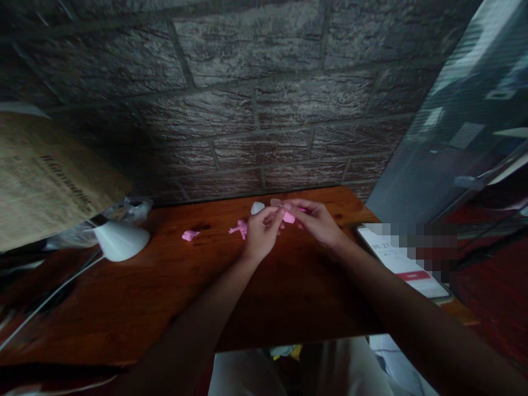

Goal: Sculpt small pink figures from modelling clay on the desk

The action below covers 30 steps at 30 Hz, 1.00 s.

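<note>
Fingertips of your left hand and right hand met in a closed grip, pinching a soft pink lump above the glossy wooden table; smaller pink pieces lay beside.

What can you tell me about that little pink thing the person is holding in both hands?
The pink piece is small, soft-looking and lumpy, maybe clay or folded material; its exact shape is too small to tell. It is held above the wooden table, pinched between the fingertips of the left hand and the right hand, near the brick wall.
</note>
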Each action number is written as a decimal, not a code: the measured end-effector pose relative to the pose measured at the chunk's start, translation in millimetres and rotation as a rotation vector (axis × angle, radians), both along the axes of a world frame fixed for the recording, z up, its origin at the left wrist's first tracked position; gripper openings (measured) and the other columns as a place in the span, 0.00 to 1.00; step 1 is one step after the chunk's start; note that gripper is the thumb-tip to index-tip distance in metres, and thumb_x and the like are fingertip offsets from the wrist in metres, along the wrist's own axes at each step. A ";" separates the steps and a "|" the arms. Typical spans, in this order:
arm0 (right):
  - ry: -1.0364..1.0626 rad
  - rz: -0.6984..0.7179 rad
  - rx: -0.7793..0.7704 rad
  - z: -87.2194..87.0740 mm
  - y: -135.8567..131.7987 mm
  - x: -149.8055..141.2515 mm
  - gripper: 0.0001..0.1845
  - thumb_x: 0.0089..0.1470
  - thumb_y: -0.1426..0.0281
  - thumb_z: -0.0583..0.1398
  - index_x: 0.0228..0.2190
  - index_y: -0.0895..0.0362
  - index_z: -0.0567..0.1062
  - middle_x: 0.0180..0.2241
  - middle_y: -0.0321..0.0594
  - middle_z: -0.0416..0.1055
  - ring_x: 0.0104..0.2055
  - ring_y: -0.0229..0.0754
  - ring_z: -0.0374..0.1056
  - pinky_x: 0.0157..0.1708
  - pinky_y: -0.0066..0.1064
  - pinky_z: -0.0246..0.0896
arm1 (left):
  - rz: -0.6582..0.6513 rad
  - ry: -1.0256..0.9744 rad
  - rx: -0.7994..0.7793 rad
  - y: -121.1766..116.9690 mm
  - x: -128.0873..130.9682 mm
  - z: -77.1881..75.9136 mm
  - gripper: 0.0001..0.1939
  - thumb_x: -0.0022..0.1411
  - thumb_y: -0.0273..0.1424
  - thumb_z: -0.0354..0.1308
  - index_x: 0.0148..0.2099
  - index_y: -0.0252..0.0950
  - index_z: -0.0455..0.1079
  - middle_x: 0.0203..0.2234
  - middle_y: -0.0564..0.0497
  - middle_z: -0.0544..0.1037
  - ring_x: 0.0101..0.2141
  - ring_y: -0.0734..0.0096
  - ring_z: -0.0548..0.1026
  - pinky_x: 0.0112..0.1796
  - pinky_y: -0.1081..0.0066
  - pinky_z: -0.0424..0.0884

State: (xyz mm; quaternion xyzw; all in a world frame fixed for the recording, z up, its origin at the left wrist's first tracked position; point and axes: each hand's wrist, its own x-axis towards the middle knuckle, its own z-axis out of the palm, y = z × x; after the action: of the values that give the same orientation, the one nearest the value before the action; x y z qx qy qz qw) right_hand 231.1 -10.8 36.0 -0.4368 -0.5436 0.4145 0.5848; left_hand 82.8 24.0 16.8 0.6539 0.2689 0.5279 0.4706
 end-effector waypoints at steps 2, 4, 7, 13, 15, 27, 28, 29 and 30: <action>-0.018 0.026 -0.003 -0.6 -0.5 0.7 0.21 0.48 0.49 0.68 0.33 0.54 0.84 0.26 0.35 0.74 0.24 0.34 0.59 0.22 0.27 0.50 | -0.024 0.019 -0.001 -0.7 -0.4 0.1 0.19 0.59 0.47 0.64 0.35 0.35 0.76 0.21 0.53 0.75 0.20 0.77 0.71 0.20 0.77 0.66; -0.035 0.044 0.011 -0.1 -1.0 1.1 0.20 0.49 0.49 0.68 0.30 0.54 0.84 0.23 0.34 0.72 0.23 0.34 0.58 0.23 0.28 0.50 | -0.033 0.027 0.004 -1.3 -0.3 -0.2 0.18 0.59 0.46 0.64 0.34 0.35 0.76 0.20 0.52 0.75 0.21 0.77 0.71 0.21 0.77 0.66; -0.004 0.038 0.036 2.4 -1.6 -0.3 0.19 0.47 0.50 0.69 0.27 0.54 0.83 0.23 0.35 0.72 0.24 0.34 0.59 0.25 0.29 0.51 | -0.029 0.021 0.012 -1.4 0.1 -0.8 0.17 0.59 0.46 0.64 0.33 0.35 0.76 0.21 0.52 0.75 0.20 0.77 0.70 0.21 0.77 0.67; 0.084 0.006 0.025 5.3 -2.1 -4.9 0.20 0.45 0.49 0.70 0.24 0.54 0.83 0.21 0.35 0.71 0.24 0.35 0.60 0.24 0.29 0.52 | -0.077 0.040 -0.058 -0.4 1.8 -2.4 0.18 0.60 0.46 0.63 0.38 0.35 0.78 0.23 0.51 0.77 0.23 0.75 0.74 0.22 0.77 0.70; 0.139 -0.027 0.013 4.3 -1.1 -3.8 0.19 0.43 0.50 0.71 0.25 0.54 0.83 0.24 0.36 0.73 0.25 0.35 0.60 0.24 0.28 0.52 | -0.097 0.057 -0.083 0.1 2.6 -3.5 0.18 0.59 0.46 0.64 0.38 0.34 0.78 0.24 0.50 0.78 0.23 0.75 0.74 0.22 0.77 0.69; 0.057 -0.047 -0.002 1.9 1.8 0.8 0.20 0.41 0.51 0.72 0.27 0.55 0.84 0.24 0.35 0.74 0.22 0.32 0.54 0.22 0.28 0.47 | -0.072 0.055 -0.085 2.3 0.5 -5.3 0.17 0.59 0.45 0.64 0.37 0.34 0.75 0.23 0.52 0.77 0.22 0.77 0.72 0.21 0.78 0.67; 0.048 -0.041 0.004 1.8 1.7 0.5 0.19 0.42 0.51 0.71 0.27 0.55 0.84 0.23 0.35 0.74 0.22 0.32 0.54 0.22 0.28 0.47 | -0.077 0.059 -0.081 2.0 0.8 -5.4 0.17 0.59 0.45 0.64 0.37 0.34 0.75 0.23 0.52 0.76 0.22 0.77 0.72 0.21 0.78 0.67; 0.046 -0.038 0.010 1.5 1.8 0.0 0.19 0.42 0.51 0.71 0.27 0.55 0.84 0.23 0.35 0.74 0.22 0.32 0.54 0.22 0.28 0.48 | -0.079 0.062 -0.072 1.7 1.0 -5.3 0.17 0.59 0.45 0.64 0.36 0.34 0.75 0.22 0.52 0.76 0.22 0.77 0.72 0.21 0.77 0.67; 0.050 -0.039 0.012 1.1 1.8 -0.5 0.19 0.42 0.51 0.71 0.27 0.55 0.84 0.23 0.35 0.74 0.22 0.32 0.54 0.22 0.28 0.48 | -0.079 0.063 -0.061 1.5 1.0 -5.0 0.17 0.60 0.45 0.64 0.35 0.34 0.75 0.22 0.52 0.76 0.22 0.77 0.72 0.21 0.77 0.67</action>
State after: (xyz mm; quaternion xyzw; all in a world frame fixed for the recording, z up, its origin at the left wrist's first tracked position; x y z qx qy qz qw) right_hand 230.7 -9.0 37.0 -0.4336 -0.5226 0.4105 0.6086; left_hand 83.8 25.5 11.8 0.6655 0.2735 0.4798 0.5020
